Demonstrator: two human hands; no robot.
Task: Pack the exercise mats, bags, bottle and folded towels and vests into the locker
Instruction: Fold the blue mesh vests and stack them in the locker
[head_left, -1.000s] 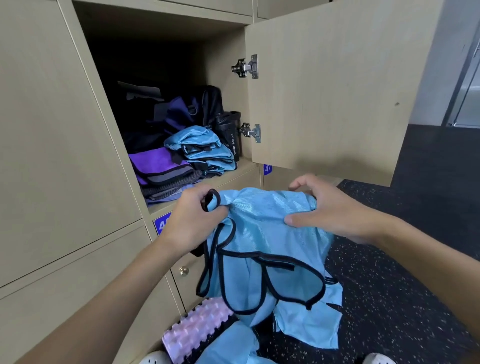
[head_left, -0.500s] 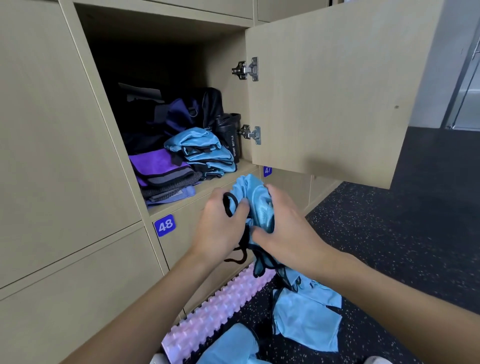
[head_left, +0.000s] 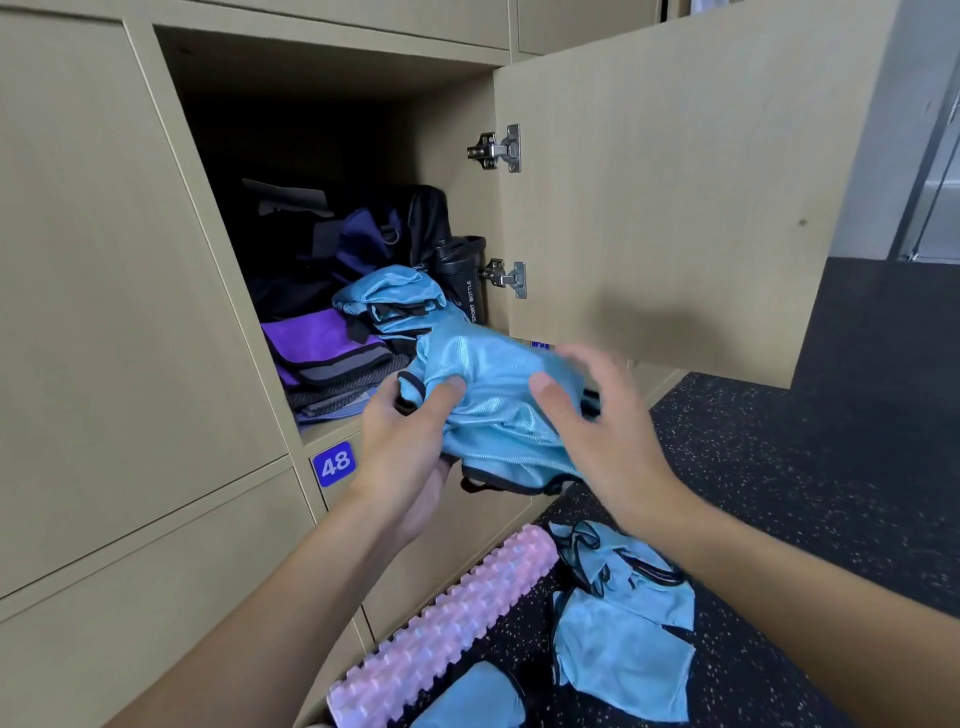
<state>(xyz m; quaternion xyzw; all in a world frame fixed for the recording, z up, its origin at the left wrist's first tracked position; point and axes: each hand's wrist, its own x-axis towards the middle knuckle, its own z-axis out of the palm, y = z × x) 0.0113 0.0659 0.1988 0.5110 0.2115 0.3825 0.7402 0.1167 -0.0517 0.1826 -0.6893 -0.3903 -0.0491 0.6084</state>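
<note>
A bunched light-blue vest (head_left: 493, 400) with black trim is held in front of the open locker (head_left: 322, 67). My left hand (head_left: 410, 441) grips its left end, thumb on top. My right hand (head_left: 597, 421) is blurred at the vest's right side, fingers spread, thumb touching the fabric. Inside the locker lie folded blue vests (head_left: 389, 301), purple and grey towels (head_left: 327, 353), dark bags (head_left: 358, 239) and a black sport bottle (head_left: 465, 280) at the right wall.
The locker door (head_left: 675, 182) stands open to the right, above my right hand. On the dark speckled floor lie a pink ridged foam roller (head_left: 447, 623) and more blue vests (head_left: 618, 623). A label "48" (head_left: 335, 463) marks the closed locker below.
The vest went from spread out and hanging to gathered into a bundle, then was lifted toward the locker opening. My right hand has loosened from gripping it to a spread-finger touch.
</note>
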